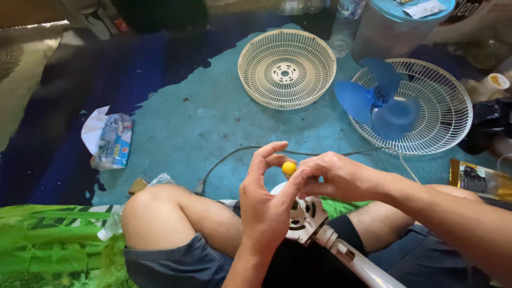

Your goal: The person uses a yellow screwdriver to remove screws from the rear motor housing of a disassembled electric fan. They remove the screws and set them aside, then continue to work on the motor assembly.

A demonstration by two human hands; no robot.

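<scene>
While both hands' fingers (277, 160) pinch yellow knob (289, 168) | lidded blue tub (394, 26) contents unseen

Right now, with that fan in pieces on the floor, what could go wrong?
The small yellow knob is pinched only by fingertips of the left hand and right hand; it could slip and roll off. The fan motor rests loosely on the lap and might tip. The blue blade and cream grille lie loose nearby, easy to knock.
</scene>
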